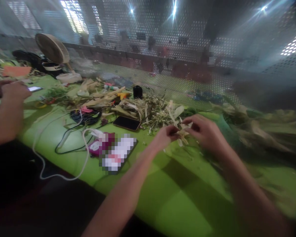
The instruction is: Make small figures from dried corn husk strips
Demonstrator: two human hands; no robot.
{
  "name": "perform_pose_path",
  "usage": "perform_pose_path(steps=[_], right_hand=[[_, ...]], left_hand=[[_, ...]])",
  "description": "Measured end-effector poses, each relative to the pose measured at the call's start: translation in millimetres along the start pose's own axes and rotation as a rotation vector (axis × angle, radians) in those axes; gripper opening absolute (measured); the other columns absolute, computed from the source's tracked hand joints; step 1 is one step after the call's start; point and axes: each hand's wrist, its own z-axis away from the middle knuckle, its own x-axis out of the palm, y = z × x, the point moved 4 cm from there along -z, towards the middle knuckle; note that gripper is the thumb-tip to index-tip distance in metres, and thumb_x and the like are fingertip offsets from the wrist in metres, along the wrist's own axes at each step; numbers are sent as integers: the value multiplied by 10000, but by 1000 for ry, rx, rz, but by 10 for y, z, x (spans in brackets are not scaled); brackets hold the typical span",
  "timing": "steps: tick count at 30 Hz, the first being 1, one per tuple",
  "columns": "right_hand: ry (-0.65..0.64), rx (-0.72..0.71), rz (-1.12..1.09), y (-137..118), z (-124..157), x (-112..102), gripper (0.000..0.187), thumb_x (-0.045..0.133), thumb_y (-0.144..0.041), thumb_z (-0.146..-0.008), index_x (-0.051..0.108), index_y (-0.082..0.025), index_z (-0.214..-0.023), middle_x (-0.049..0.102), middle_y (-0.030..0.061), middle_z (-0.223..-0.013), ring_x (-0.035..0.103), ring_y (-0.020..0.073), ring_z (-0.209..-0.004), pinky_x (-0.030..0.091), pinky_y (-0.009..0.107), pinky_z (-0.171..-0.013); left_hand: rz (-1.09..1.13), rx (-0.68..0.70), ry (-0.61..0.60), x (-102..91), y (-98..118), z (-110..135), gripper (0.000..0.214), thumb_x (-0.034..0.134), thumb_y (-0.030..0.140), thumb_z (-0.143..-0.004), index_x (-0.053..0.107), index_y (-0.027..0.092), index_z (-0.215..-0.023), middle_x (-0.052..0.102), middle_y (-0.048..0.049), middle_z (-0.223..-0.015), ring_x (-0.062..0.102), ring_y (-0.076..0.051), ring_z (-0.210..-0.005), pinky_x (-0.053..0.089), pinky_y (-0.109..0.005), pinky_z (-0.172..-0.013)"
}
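Over the green table [182,197], my two hands meet around a small pale piece of dried husk [183,135]. My left hand [165,136] has its fingers pinched on the husk from the left. From the right, my right hand [203,129] closes thumb and fingertips on the same piece, with thin strips hanging below. Just behind the hands lies a heap of dried stems and small pale strips [158,113]. More dried husks [259,131] spread to the right, blurred.
A black phone [127,123], a lit phone [119,154], a purple power adapter [98,146] and a white cable [61,178] lie left. A black cylinder [137,92] and a fan [51,48] stand behind. A co-worker's hands [13,90] are at far left, beside a phone. Perforated mesh [148,59] borders the back.
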Motion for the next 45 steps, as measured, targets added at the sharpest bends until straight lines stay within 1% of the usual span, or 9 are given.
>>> perform_pose_path(steps=[3,9,13,17,22,26,32,38,45], right_hand=[[45,0,-1,70,-11,-68,165,600,-254,-859,714,-211,-971,669,69,-933,603,173,-736,457,285,-665],[-23,-6,-67,56,-16,116,131,600,-194,-842,730,-209,-849,700,31,-824,638,167,-758,468,267,-703],[32,-11,-86,10,-12,130,134,624,-172,-829,728,-207,-905,700,38,-880,638,161,-759,474,257,-695],[188,19,-63,-6,8,98,149,635,-197,-842,706,-206,-972,683,50,-932,618,158,-734,476,267,-675],[160,28,-74,-55,33,332,82,633,-216,-841,691,-208,-899,689,41,-871,634,182,-769,475,282,-682],[195,10,120,-40,67,502,80,641,-245,-834,671,-198,-891,686,55,-896,630,204,-819,449,294,-705],[210,77,215,62,107,568,82,617,-250,-836,659,-194,-879,688,59,-864,618,202,-792,422,287,-697],[219,20,396,-33,128,575,110,554,-233,-882,649,-178,-868,672,73,-845,596,205,-782,378,301,-686],[227,117,225,47,125,575,119,541,-193,-839,654,-193,-803,673,56,-805,587,186,-734,379,278,-654]], left_hand=[[-33,-25,33,-35,33,-5,255,675,340,-751,618,128,-882,644,-16,-821,528,-97,-701,383,-226,-645],[42,-41,26,-16,25,9,236,698,332,-732,580,139,-800,561,16,-712,505,-84,-626,389,-227,-599],[288,-72,85,15,-31,-12,247,730,281,-692,578,139,-825,633,-25,-805,594,-112,-667,471,-261,-672],[599,-130,252,-1,-30,-15,317,757,229,-656,562,160,-897,686,-38,-866,652,-129,-689,503,-281,-730],[752,-145,399,-9,33,24,396,796,233,-626,568,186,-947,705,-20,-904,655,-119,-749,499,-243,-707],[860,-169,419,57,35,52,446,822,233,-599,538,187,-939,698,-17,-892,651,-123,-748,519,-267,-721],[834,-172,417,142,-89,24,424,794,258,-657,539,189,-988,684,-25,-899,651,-126,-740,537,-291,-748],[759,-184,428,164,-108,37,418,782,290,-683,531,199,-1005,683,-31,-906,656,-140,-778,538,-294,-753],[687,-151,369,194,-37,53,384,781,331,-684,632,185,-1006,693,-71,-1006,641,-167,-868,528,-306,-776]])
